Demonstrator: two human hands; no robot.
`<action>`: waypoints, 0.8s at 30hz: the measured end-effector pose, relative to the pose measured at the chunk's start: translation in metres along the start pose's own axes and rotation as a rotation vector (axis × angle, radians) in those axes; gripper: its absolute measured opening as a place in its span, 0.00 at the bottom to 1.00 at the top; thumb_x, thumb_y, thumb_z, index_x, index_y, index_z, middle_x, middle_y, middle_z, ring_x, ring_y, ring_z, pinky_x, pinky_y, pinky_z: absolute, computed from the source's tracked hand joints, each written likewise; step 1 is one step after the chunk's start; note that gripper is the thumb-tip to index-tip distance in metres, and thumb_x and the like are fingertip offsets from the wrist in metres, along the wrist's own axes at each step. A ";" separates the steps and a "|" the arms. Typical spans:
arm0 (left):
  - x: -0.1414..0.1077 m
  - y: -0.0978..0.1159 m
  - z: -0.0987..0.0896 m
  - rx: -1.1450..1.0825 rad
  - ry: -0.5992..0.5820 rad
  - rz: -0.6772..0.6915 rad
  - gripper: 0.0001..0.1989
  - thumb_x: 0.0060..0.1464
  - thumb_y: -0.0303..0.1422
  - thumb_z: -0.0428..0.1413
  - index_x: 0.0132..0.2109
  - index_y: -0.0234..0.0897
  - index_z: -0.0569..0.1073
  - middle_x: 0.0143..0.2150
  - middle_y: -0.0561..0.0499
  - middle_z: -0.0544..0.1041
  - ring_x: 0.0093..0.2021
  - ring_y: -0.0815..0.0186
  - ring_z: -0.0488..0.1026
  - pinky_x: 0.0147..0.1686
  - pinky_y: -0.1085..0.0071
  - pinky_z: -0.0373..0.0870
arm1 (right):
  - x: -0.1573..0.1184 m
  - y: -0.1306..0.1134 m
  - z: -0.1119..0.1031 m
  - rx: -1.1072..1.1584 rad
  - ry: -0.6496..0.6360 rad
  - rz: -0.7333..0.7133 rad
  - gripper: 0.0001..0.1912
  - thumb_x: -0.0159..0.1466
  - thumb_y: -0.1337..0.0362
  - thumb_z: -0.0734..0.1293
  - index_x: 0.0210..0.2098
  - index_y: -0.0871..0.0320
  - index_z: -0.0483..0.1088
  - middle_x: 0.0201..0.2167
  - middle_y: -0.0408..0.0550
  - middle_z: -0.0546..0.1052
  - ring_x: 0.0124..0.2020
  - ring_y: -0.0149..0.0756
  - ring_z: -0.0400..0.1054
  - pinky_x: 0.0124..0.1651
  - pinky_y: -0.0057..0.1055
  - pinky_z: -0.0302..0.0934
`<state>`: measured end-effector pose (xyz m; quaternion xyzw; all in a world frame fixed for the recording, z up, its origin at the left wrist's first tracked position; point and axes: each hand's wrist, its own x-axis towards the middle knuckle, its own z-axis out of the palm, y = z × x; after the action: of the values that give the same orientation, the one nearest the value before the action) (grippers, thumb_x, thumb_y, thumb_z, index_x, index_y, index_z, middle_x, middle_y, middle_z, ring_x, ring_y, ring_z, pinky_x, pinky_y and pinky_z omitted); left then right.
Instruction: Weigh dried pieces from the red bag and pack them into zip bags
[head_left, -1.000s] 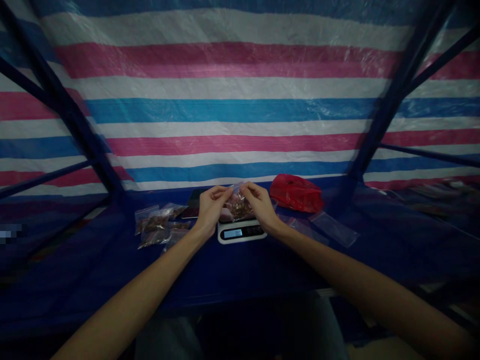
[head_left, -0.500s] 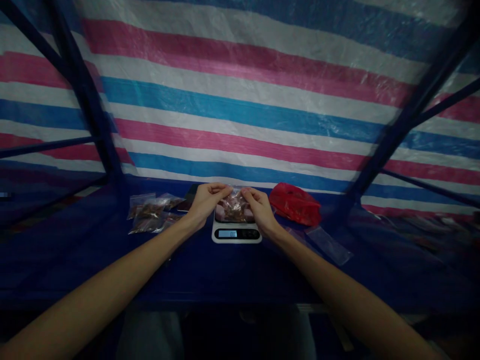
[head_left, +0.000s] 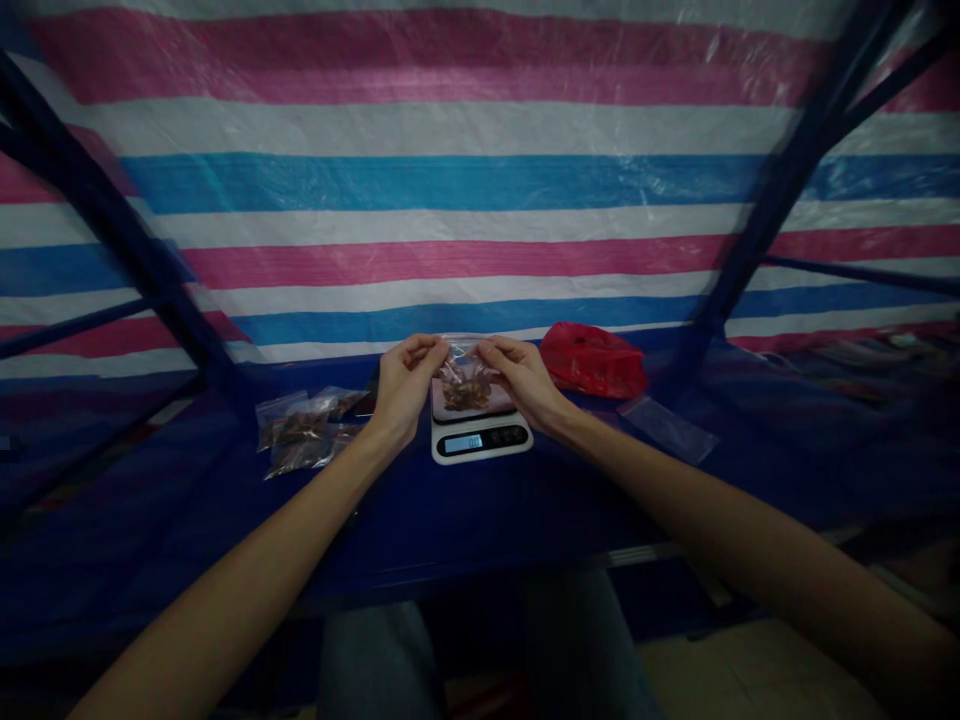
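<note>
A clear zip bag [head_left: 466, 392] with brown dried bits at its bottom is held by its top edge between my two hands. My left hand [head_left: 409, 382] pinches the upper left corner, and my right hand [head_left: 523, 378] pinches the upper right. Behind or under the bag is a white kitchen scale [head_left: 444, 456], its lit display reading about 0.0. Whether the bag touches the scale's platform I cannot tell. Left of my left hand lies a pile of filled zip bags [head_left: 300, 432].
Beyond my right hand sits a crumpled red plastic bag [head_left: 592, 358]. A flat clear bag [head_left: 669, 428] lies nearer on the blue table [head_left: 465, 520]. Blue metal posts [head_left: 780, 200] stand at both sides, before a striped plastic sheet [head_left: 450, 180]. A dark flat object is partly hidden behind my left hand.
My view has tilted and turned slightly, shifting the whole scene. Both hands still pinch the bag's top; its brown contents now show more clearly over the scale.
</note>
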<state>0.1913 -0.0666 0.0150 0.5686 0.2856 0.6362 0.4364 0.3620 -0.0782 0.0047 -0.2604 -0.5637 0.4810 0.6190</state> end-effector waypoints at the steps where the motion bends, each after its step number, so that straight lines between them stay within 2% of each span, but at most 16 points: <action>1: 0.000 0.000 0.000 0.014 0.003 0.018 0.11 0.51 0.38 0.67 0.36 0.34 0.78 0.30 0.50 0.78 0.31 0.70 0.74 0.32 0.75 0.70 | -0.001 -0.001 0.001 -0.006 -0.001 -0.010 0.16 0.60 0.50 0.75 0.35 0.57 0.79 0.28 0.43 0.75 0.27 0.30 0.67 0.29 0.27 0.61; 4: 0.000 0.000 -0.001 0.073 0.011 0.060 0.09 0.54 0.36 0.65 0.36 0.34 0.77 0.28 0.50 0.77 0.29 0.69 0.73 0.30 0.75 0.69 | -0.003 -0.004 0.003 -0.035 0.017 -0.025 0.16 0.61 0.49 0.74 0.35 0.57 0.78 0.26 0.43 0.74 0.26 0.30 0.66 0.27 0.26 0.60; 10: -0.002 0.000 0.001 0.100 -0.016 0.071 0.09 0.55 0.37 0.64 0.35 0.36 0.77 0.28 0.52 0.76 0.28 0.69 0.72 0.28 0.74 0.69 | -0.004 -0.005 0.003 -0.062 0.023 0.033 0.18 0.63 0.47 0.72 0.33 0.57 0.75 0.26 0.43 0.72 0.24 0.29 0.62 0.22 0.25 0.55; 13: -0.004 0.001 0.002 0.109 -0.016 0.063 0.10 0.54 0.39 0.64 0.35 0.35 0.77 0.29 0.52 0.76 0.29 0.69 0.71 0.29 0.74 0.67 | -0.003 -0.002 0.002 -0.054 0.044 0.024 0.18 0.63 0.47 0.72 0.33 0.57 0.75 0.28 0.43 0.72 0.26 0.28 0.63 0.25 0.24 0.56; 18: -0.008 0.000 0.004 0.161 -0.100 0.050 0.13 0.56 0.40 0.63 0.31 0.35 0.77 0.27 0.52 0.75 0.29 0.69 0.70 0.30 0.74 0.66 | -0.003 0.002 0.002 -0.014 -0.001 0.058 0.17 0.62 0.49 0.73 0.32 0.57 0.73 0.29 0.41 0.71 0.27 0.27 0.63 0.28 0.23 0.57; 21: -0.009 0.000 0.005 0.126 -0.091 0.031 0.12 0.56 0.40 0.62 0.30 0.35 0.76 0.27 0.53 0.74 0.29 0.69 0.69 0.30 0.74 0.65 | -0.005 0.002 0.003 0.024 -0.038 0.060 0.16 0.62 0.50 0.74 0.32 0.58 0.73 0.29 0.42 0.72 0.29 0.28 0.64 0.29 0.24 0.59; 24: -0.010 0.002 0.005 0.099 -0.084 0.023 0.13 0.55 0.40 0.63 0.30 0.36 0.75 0.27 0.54 0.72 0.28 0.70 0.66 0.29 0.74 0.62 | -0.005 0.001 0.005 0.028 -0.022 0.058 0.16 0.61 0.50 0.74 0.32 0.58 0.73 0.29 0.41 0.71 0.28 0.28 0.64 0.29 0.23 0.59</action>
<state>0.1959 -0.0766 0.0131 0.6189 0.2915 0.6018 0.4122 0.3578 -0.0836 0.0027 -0.2624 -0.5560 0.5094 0.6021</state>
